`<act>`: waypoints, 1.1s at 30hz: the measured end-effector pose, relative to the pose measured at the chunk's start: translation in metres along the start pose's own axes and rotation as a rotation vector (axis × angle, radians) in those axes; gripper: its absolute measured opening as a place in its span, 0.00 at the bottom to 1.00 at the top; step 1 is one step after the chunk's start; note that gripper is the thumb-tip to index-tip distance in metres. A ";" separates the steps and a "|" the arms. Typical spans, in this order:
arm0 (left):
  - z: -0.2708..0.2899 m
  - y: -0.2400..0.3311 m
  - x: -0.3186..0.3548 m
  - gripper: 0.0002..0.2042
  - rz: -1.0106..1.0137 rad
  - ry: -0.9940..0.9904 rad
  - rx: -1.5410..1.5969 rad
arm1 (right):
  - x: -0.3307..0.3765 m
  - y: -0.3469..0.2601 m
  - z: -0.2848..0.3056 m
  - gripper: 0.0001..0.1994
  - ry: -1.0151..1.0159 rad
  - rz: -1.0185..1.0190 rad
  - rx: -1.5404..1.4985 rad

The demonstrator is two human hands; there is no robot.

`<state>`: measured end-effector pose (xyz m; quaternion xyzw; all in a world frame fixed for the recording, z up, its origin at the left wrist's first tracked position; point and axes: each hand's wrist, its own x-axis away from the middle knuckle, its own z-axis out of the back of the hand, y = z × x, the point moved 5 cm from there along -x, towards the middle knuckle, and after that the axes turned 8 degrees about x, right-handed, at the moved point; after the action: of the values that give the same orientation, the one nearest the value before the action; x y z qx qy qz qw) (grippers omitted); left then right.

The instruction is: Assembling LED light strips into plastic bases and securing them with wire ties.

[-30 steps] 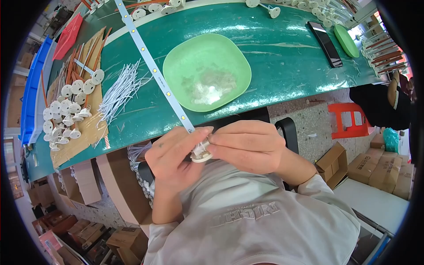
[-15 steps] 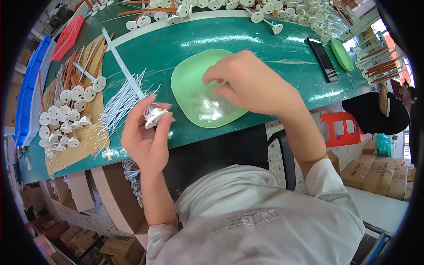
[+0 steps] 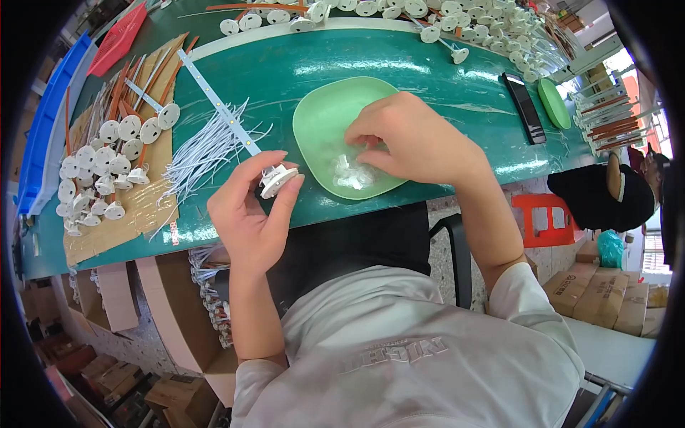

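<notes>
At my far left a blue tray (image 3: 53,128) stands on edge of the green counter (image 3: 271,89), with a red basket (image 3: 118,41) near its upper end; next comes a flat cardboard sheet (image 3: 153,203), bearing a cluster of white round-ended pieces (image 3: 100,167) with brown and pale stems; a loose bundle of white wires (image 3: 203,160) lies just beside it; a pale strip dotted with small yellow squares (image 3: 217,105) slants across above the wires, its lower end reaching my left grip (image 3: 250,217), which pinches a white round base (image 3: 278,184) between thumb and fingers, tilted, above the counter's near edge; right of that sits a light-green bowl (image 3: 321,107) holding small clear pieces (image 3: 353,177); my right grip (image 3: 417,139) hangs over it, fingers curled, and I cannot tell whether they pinch anything; farther right lie a black phone (image 3: 524,107) and a smaller green dish (image 3: 554,103).
</notes>
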<state>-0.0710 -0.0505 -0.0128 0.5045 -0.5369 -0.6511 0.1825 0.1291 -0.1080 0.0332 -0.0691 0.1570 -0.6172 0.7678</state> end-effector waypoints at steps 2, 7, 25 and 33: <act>0.002 0.001 0.001 0.14 -0.016 -0.003 -0.024 | 0.002 -0.002 0.001 0.10 0.021 0.007 0.005; 0.001 -0.001 0.004 0.15 -0.006 -0.063 -0.112 | 0.006 -0.007 0.005 0.10 0.051 0.024 -0.016; -0.001 0.000 0.004 0.13 -0.074 0.004 -0.154 | 0.041 -0.003 0.020 0.06 0.427 -0.190 -0.291; -0.015 0.018 0.023 0.18 -0.079 0.031 0.057 | 0.102 -0.043 -0.001 0.09 0.900 -0.294 -0.472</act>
<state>-0.0740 -0.0827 -0.0065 0.5404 -0.5319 -0.6343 0.1505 0.1082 -0.2169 0.0295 0.0105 0.5947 -0.6346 0.4935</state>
